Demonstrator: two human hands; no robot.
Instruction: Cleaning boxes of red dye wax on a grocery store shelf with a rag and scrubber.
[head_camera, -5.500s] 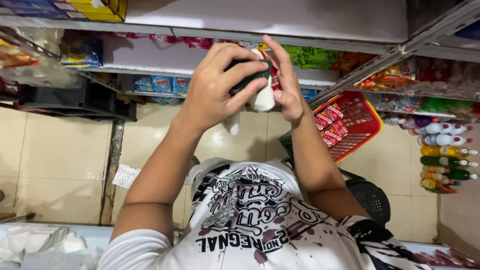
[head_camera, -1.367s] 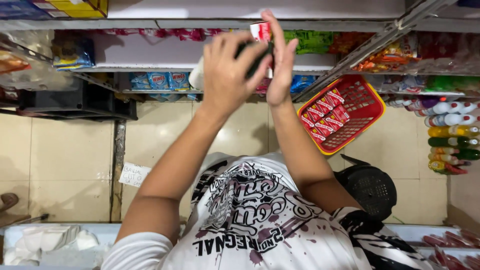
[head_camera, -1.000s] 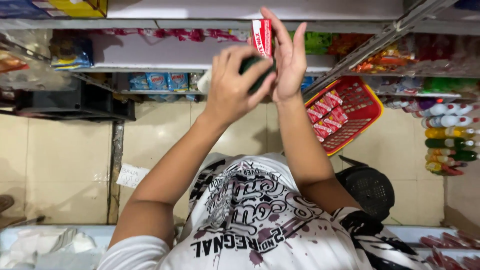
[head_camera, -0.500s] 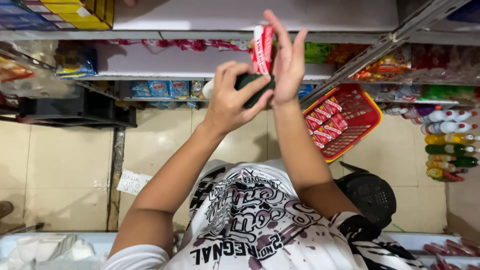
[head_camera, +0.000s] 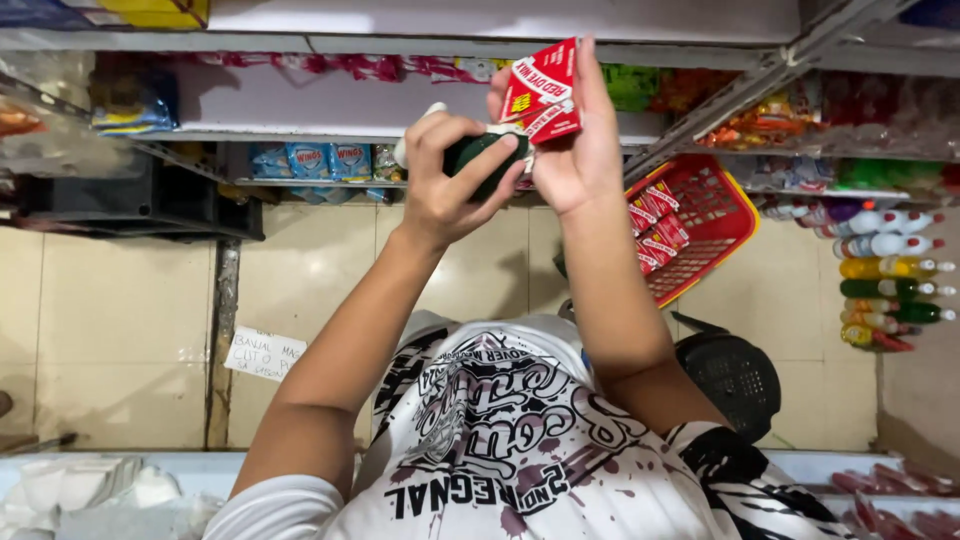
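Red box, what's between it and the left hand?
Head view: a dark green tool in the left hand, touching the red box.

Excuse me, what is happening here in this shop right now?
A person in a shop aisle holds two things up in front of the shelves. The right hand holds a small red box upright, with the fingers behind it. The left hand grips a dark green and white tool pressed against the lower edge of the box. On the tiled floor beside them stands a red basket with more red boxes of the same kind.
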